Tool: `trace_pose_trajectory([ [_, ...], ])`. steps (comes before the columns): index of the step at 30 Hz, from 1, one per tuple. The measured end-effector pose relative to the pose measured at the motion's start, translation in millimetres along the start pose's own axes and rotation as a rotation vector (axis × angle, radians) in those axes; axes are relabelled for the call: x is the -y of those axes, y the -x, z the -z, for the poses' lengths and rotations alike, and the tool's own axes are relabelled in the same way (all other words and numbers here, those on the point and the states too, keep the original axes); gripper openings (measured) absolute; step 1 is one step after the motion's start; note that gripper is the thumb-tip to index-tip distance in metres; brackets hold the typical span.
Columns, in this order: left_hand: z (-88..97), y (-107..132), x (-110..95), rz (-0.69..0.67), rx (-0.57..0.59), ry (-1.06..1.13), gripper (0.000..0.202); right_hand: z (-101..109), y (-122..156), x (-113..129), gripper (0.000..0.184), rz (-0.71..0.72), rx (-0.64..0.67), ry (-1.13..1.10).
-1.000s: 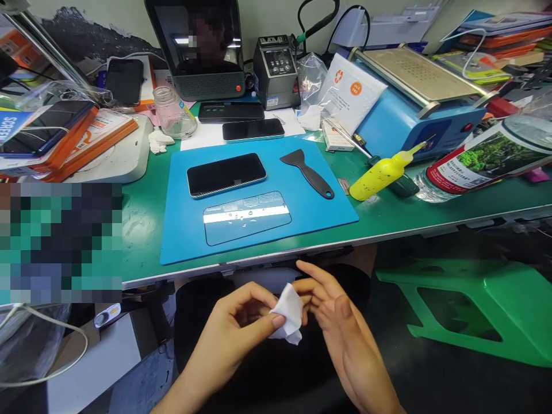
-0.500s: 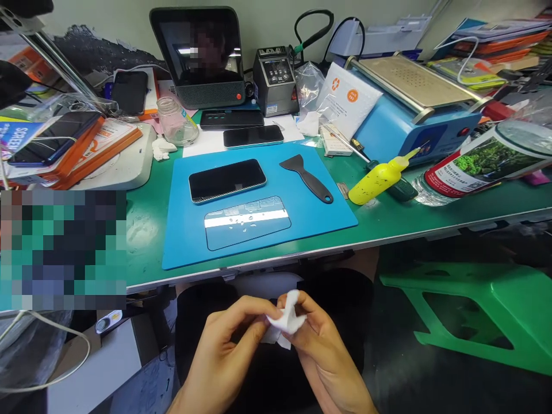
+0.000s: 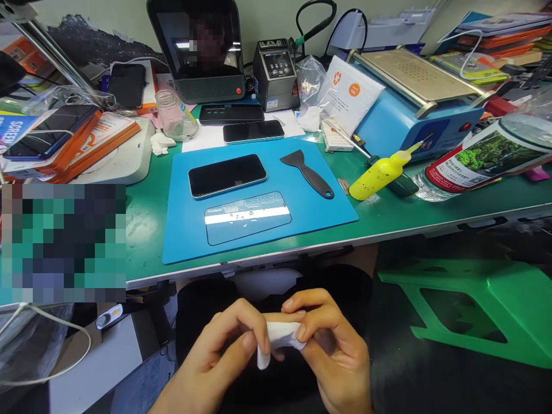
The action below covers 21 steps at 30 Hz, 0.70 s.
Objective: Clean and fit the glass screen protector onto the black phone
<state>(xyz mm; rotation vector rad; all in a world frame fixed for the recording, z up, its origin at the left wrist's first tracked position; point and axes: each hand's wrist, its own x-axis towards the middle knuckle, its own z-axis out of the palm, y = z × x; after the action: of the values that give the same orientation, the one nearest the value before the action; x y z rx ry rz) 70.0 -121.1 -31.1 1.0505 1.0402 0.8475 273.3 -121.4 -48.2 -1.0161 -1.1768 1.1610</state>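
Below the table edge, over my lap, both hands pinch a small white wipe. My left hand grips its left end with curled fingers. My right hand folds over its right end, thumb and fingers pressed on it. On the blue mat above lie a black phone, screen up, a clear screen protector with a white strip, and a black scraper.
A yellow squeeze bottle lies on the green table right of the mat. Behind stand a blue heating machine, a soldering station, a glass jar, more phones and orange boxes. A green stool stands at the right.
The wipe went from spread open between my fingers to bunched and rolled into a tight fold. My right hand closed over it, and both hands drew a little lower.
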Motion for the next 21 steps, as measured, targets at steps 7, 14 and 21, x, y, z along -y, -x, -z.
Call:
trace_pose_trajectory([
  [7, -14.1, -6, -2, 0.12, -0.162, 0.125, 0.033, 4, -3, 0, 0.023, 0.032, -0.007, 0.071],
  [14, -19.1, -7, -6, -0.139, -0.101, 0.235, 0.014, -10, 5, -22, 0.084, -0.158, 0.099, -0.291],
  [21, -30.6, -5, 1, -0.271, -0.358, 0.036, 0.037, -48, 25, -25, 0.046, -0.125, 0.049, -0.069],
])
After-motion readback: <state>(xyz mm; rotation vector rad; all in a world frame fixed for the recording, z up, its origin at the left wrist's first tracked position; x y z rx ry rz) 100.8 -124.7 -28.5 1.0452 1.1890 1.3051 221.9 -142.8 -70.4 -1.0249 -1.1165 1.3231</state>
